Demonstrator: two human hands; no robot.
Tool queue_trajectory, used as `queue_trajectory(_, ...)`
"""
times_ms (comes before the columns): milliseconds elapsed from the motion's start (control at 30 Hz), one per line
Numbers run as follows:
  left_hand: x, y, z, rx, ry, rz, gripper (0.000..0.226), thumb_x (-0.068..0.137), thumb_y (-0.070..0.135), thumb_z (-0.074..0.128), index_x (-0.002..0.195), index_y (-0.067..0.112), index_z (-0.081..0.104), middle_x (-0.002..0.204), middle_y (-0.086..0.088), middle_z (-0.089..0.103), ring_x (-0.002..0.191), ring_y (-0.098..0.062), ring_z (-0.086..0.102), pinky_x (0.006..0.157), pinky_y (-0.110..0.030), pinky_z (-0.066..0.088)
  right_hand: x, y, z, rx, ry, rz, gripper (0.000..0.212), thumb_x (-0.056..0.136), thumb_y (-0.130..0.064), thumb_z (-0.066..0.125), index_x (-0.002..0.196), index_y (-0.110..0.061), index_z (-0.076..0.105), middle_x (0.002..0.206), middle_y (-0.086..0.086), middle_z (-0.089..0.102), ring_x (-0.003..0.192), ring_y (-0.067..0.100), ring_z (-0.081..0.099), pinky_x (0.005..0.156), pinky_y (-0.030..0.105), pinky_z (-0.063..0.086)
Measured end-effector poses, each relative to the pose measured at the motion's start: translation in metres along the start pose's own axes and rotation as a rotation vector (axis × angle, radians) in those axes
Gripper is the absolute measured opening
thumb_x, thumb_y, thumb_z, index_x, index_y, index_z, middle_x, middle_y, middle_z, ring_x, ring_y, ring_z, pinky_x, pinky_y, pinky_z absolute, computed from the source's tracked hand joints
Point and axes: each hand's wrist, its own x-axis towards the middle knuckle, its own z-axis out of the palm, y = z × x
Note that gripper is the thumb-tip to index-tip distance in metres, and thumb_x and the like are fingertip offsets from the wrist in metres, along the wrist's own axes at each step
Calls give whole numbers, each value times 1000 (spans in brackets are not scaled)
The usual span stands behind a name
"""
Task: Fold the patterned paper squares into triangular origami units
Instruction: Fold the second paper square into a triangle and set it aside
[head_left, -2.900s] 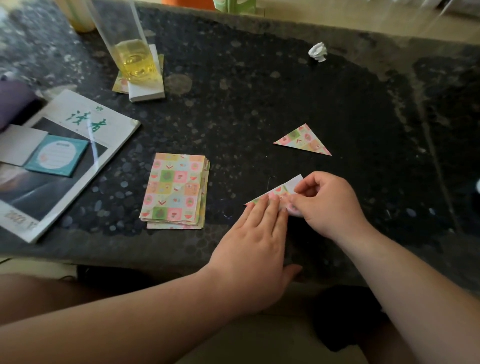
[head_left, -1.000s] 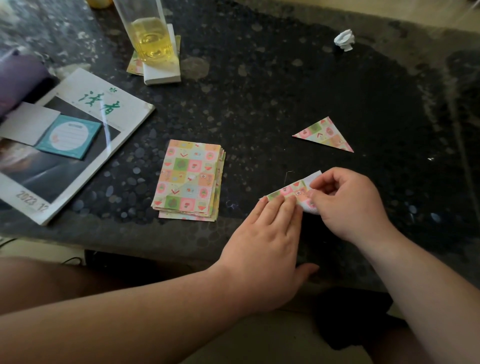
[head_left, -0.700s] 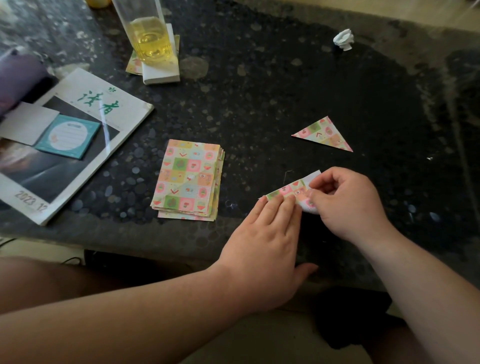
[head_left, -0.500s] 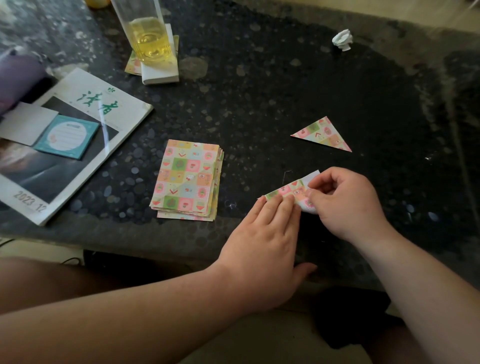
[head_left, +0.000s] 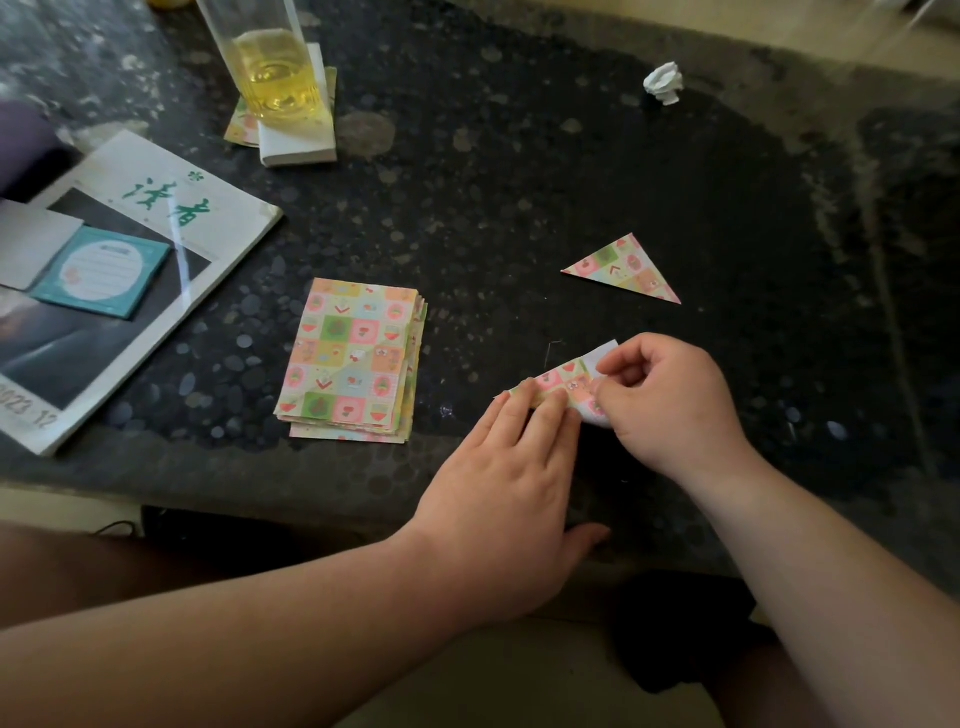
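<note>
Paper (head_left: 566, 382) is staying put since a second ago: crease still being worked. Left hand (head_left: 511, 467) is pressing it flat, fingers straight; right hand (head_left: 670, 400) is pinching its corner

hands: 2, left hand (head_left: 498, 467) and right hand (head_left: 670, 400)
finished units: 1, the folded triangle (head_left: 626, 270)
pieces mid-fold: 1, the half-folded piece (head_left: 566, 382)
paper stacks: 1, the stack of patterned squares (head_left: 353, 358), can't count the sheets tbh
glasses: 1, the glass (head_left: 270, 62)
white blocks: 1, white block (head_left: 298, 143)
magazines: 1, the magazine (head_left: 228, 228)
note pads: 1, teal note pad (head_left: 101, 270)
white cards: 1, white card (head_left: 31, 249)
paper wads: 1, crumpled wad (head_left: 664, 83)
</note>
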Motion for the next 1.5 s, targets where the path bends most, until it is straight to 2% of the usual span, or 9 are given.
queue_trajectory(67, 0, 0, -2, 7, 1, -1, 92, 95, 68, 35, 156, -1, 28, 162, -19, 31, 153, -37, 19, 126, -48, 16, 0, 0, -1, -2, -4, -5, 20, 89, -12, 75, 86, -29, 64, 88, -8, 66, 81, 7, 63, 61, 19, 45)
queue_trajectory(200, 0, 0, -2, -15, 2, 5, 93, 97, 68, 33, 159, 0, 21, 165, -19, 23, 155, -36, 12, 127, -48, 11, 1, 0, -1, -10, -15, -17, 21, 88, -12, 74, 84, -30, 64, 85, -7, 66, 77, 7, 62, 60, 20, 42)
queue_trajectory(333, 0, 0, -3, -13, 3, 1, 92, 97, 68, 33, 159, 1, 21, 165, -19, 23, 155, -36, 12, 127, -48, 11, 1, 0, -1, -1, -1, -11, 19, 89, -13, 76, 87, -28, 65, 87, -9, 66, 79, 4, 61, 59, 17, 41)
queue_trajectory(500, 0, 1, -3, -16, -3, -3, 93, 98, 68, 31, 160, 2, 15, 168, -19, 15, 156, -35, 5, 127, -46, 4, 1, 1, 1, 16, 8, 6, 20, 89, -13, 76, 86, -29, 65, 87, -9, 66, 78, 3, 61, 58, 16, 41)
queue_trajectory(667, -1, 2, -5, -46, -19, -4, 92, 100, 68, 27, 161, 4, 2, 169, -18, 0, 156, -33, -9, 127, -46, -3, 1, 1, 1, 6, 10, 8, 20, 89, -13, 76, 86, -29, 64, 87, -10, 65, 78, 2, 61, 58, 16, 40)
queue_trajectory(967, -1, 1, -4, -32, -34, -1, 91, 100, 68, 27, 160, 2, 6, 169, -20, 4, 156, -35, -4, 127, -48, 2, 2, 0, 1, -22, 14, -3, 24, 88, -13, 76, 81, -31, 61, 85, -10, 64, 77, 4, 61, 59, 19, 42)
queue_trajectory(1133, 0, 2, -7, -20, -64, 5, 91, 101, 68, 24, 160, 3, 1, 169, -19, -1, 156, -34, -7, 127, -48, 1, 3, 0, 2, -33, 15, -4, 23, 88, -13, 75, 82, -31, 61, 85, -10, 65, 78, 5, 62, 61, 22, 46)
queue_trajectory(1233, 1, 1, -7, -11, -47, 6, 91, 100, 68, 25, 160, 3, 4, 169, -20, 4, 156, -35, -3, 127, -48, 4, 3, 0, 3, -37, 16, -15, 23, 88, -13, 75, 81, -31, 61, 85, -10, 64, 78, 5, 61, 61, 22, 45)
queue_trajectory(1500, 1, 1, -7, -14, -62, 0, 92, 100, 68, 26, 160, 4, 2, 169, -18, 2, 156, -34, -5, 127, -47, 2, 4, 5, 3, -48, 26, -46, 21, 88, -15, 74, 83, -31, 63, 84, -11, 65, 79, 5, 62, 63, 23, 47)
